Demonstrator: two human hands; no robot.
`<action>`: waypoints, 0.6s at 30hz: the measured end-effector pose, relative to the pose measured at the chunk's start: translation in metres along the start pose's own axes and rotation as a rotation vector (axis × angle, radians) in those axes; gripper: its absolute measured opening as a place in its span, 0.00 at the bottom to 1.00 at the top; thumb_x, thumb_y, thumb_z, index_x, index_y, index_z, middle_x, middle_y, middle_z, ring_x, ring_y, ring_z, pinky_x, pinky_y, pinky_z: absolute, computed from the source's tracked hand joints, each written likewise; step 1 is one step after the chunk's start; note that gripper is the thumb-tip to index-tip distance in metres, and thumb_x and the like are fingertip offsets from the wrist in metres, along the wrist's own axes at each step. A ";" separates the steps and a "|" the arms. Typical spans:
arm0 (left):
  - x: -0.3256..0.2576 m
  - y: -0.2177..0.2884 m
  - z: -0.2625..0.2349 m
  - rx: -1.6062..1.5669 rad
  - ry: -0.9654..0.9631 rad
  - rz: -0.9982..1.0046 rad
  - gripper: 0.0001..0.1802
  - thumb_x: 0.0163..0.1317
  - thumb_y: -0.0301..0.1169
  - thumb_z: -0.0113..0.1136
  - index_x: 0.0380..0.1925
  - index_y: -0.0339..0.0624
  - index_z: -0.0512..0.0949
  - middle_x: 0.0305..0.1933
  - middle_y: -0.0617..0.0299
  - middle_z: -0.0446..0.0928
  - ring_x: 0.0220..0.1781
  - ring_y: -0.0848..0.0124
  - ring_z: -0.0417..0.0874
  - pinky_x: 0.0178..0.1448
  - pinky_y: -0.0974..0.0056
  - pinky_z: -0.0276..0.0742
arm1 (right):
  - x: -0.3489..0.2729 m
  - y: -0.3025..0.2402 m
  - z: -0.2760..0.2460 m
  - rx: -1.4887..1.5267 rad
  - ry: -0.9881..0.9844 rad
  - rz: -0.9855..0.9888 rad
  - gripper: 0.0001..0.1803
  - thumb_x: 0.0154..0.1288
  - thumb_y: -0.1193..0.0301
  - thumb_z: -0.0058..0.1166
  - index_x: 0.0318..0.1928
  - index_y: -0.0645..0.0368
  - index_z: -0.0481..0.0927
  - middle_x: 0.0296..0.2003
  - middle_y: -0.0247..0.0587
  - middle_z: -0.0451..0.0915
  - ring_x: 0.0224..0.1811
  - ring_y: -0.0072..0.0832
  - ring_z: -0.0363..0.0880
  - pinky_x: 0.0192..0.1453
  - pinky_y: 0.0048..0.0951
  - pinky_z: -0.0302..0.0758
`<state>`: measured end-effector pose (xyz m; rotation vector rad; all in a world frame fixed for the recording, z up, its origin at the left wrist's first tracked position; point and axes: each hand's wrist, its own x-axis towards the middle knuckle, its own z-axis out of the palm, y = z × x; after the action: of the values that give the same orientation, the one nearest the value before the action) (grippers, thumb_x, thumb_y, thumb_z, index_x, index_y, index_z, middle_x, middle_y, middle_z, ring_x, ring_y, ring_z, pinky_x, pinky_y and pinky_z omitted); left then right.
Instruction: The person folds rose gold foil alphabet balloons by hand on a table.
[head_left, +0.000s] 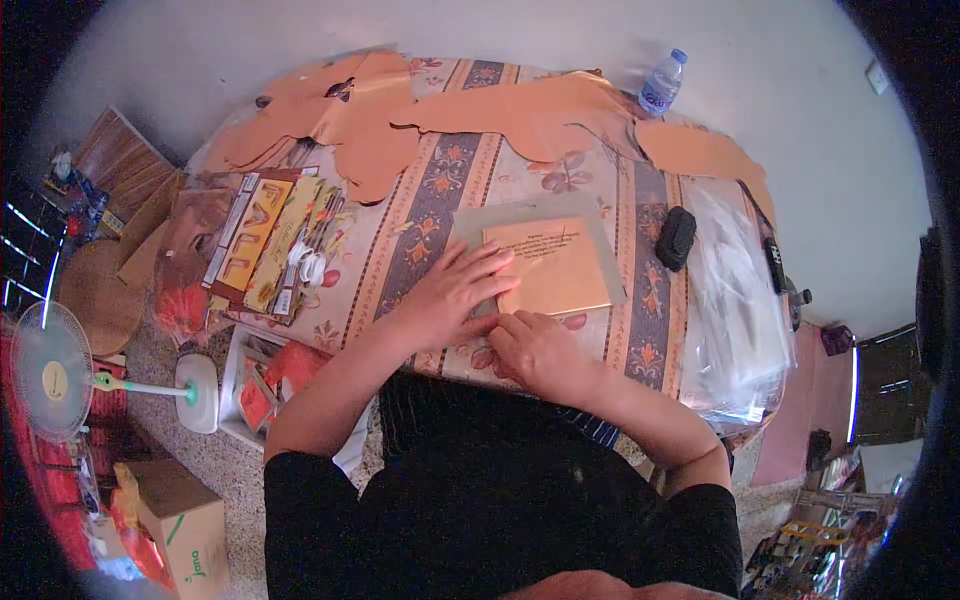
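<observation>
A square golden-orange card (565, 280) with a block of dark print lies on a larger greyish sheet (520, 210) near the table's front edge. My left hand (455, 295) rests flat over the card's left side, fingers stretched and slightly apart. At the card's lower left corner, my right hand (540, 352) is closed, its fingers curled and pressed together close to the left thumb. Whatever those fingertips pinch, if anything, is hidden beneath them.
Cut orange sheets (510, 115) spread along the table's far side, with a water bottle (663, 82) behind them. A black oblong object (676, 239) and clear plastic sleeves (735, 310) lie right. Paper decorations (275, 240) sit left; a white fan (52, 372) stands beyond.
</observation>
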<state>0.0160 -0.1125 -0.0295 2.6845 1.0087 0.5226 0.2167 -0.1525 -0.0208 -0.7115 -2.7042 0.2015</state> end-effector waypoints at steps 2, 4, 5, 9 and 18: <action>0.000 0.001 0.000 -0.001 -0.001 0.000 0.30 0.54 0.36 0.66 0.58 0.48 0.71 0.69 0.56 0.62 0.75 0.60 0.55 0.74 0.45 0.48 | -0.003 0.003 0.003 -0.002 0.070 -0.019 0.13 0.47 0.71 0.59 0.33 0.62 0.71 0.34 0.44 0.74 0.37 0.37 0.77 0.42 0.38 0.75; 0.000 0.001 0.000 -0.008 0.004 -0.012 0.29 0.54 0.37 0.66 0.58 0.48 0.71 0.70 0.56 0.61 0.75 0.60 0.55 0.74 0.45 0.48 | -0.003 0.001 0.003 -0.023 0.027 -0.011 0.13 0.47 0.71 0.59 0.33 0.62 0.71 0.34 0.45 0.74 0.38 0.38 0.77 0.42 0.39 0.75; 0.000 0.001 0.000 -0.009 0.003 -0.015 0.29 0.54 0.37 0.66 0.58 0.48 0.71 0.70 0.56 0.61 0.75 0.60 0.55 0.74 0.45 0.48 | -0.003 0.000 0.002 -0.044 -0.016 -0.005 0.13 0.48 0.72 0.59 0.33 0.62 0.71 0.34 0.45 0.74 0.38 0.39 0.77 0.42 0.39 0.75; 0.003 0.002 -0.001 -0.011 0.017 0.004 0.29 0.55 0.37 0.65 0.58 0.48 0.71 0.69 0.55 0.62 0.75 0.60 0.55 0.74 0.45 0.48 | -0.005 0.004 -0.006 0.141 0.064 0.016 0.13 0.47 0.73 0.59 0.33 0.63 0.71 0.34 0.45 0.74 0.37 0.42 0.77 0.42 0.39 0.75; 0.002 -0.001 0.001 -0.010 0.024 -0.001 0.28 0.56 0.38 0.64 0.57 0.47 0.71 0.69 0.55 0.62 0.74 0.60 0.56 0.74 0.45 0.49 | 0.000 0.000 -0.008 0.013 -0.060 0.061 0.13 0.50 0.70 0.58 0.35 0.64 0.73 0.35 0.46 0.73 0.37 0.40 0.77 0.43 0.37 0.76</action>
<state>0.0177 -0.1106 -0.0304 2.6751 1.0108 0.5593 0.2198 -0.1524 -0.0130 -0.7966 -2.7378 0.2587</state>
